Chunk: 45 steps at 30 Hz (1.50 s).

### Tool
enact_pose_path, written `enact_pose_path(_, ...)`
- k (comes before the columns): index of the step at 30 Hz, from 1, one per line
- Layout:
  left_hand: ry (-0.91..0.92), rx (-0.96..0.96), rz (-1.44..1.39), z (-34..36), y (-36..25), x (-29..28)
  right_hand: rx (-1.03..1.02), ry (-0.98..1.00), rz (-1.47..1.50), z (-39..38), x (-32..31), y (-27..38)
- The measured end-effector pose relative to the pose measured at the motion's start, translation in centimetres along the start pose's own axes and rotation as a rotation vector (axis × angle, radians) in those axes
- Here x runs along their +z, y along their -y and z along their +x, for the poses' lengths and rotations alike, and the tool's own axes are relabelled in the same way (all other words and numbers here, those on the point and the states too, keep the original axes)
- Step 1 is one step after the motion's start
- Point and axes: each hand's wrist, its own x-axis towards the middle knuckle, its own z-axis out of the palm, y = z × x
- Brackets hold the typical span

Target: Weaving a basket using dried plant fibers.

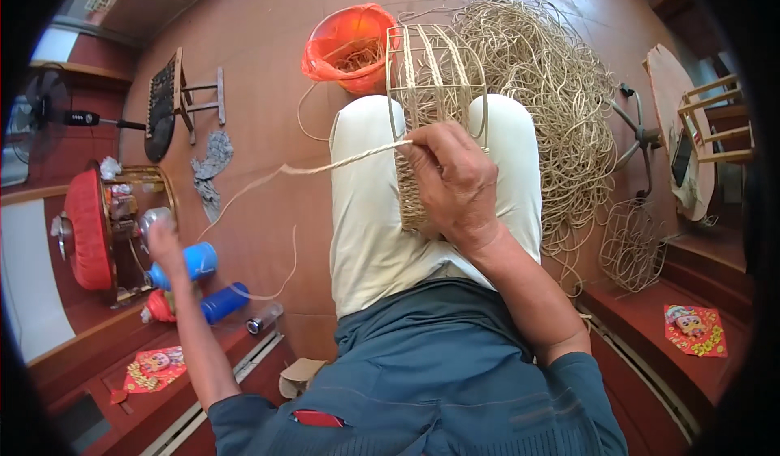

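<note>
Trailing leftward from above the knees (363, 127), the pale cord (349, 160) looks light and limp, easiest taken along its thicker twisted stretch. The right grip (453, 178) pinches it over a woven wire frame (424, 108); the left grip (165, 241) is blurred, and I cannot tell its state. Beyond lies a big cord heap (543, 90).

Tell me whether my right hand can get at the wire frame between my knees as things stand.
Likely yes: the right hand is close by the wire frame, nothing visibly blocking, though its fingers pinch a cord.
</note>
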Motion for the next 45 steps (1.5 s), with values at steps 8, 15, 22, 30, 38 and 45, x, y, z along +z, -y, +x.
enact_pose_path(8,0.385,0.62,-0.381,-13.2,-41.1,15.2,-0.024,-0.003,-0.049,0.8,-1.1,-0.9)
enact_pose_path(15,0.178,0.816,-0.11,-14.3,-41.8,18.7,-0.125,0.028,-0.194,1.9,-1.4,-1.2)
enact_pose_path(22,0.364,0.76,0.038,-14.5,-42.9,17.7,-0.08,0.137,-0.281,2.9,-0.6,-1.3)
enact_pose_path(30,0.644,0.4,-0.278,-13.6,-43.4,17.5,0.012,0.242,-0.156,3.4,-2.2,-0.4)
enact_pose_path(38,0.444,0.482,-0.346,-14.0,-43.5,17.5,-0.034,0.089,-0.002,1.0,-2.6,-1.5)
enact_pose_path(45,0.307,0.662,-0.264,-13.1,-45.0,17.0,0.466,0.266,0.695,0.0,-6.5,-3.1)
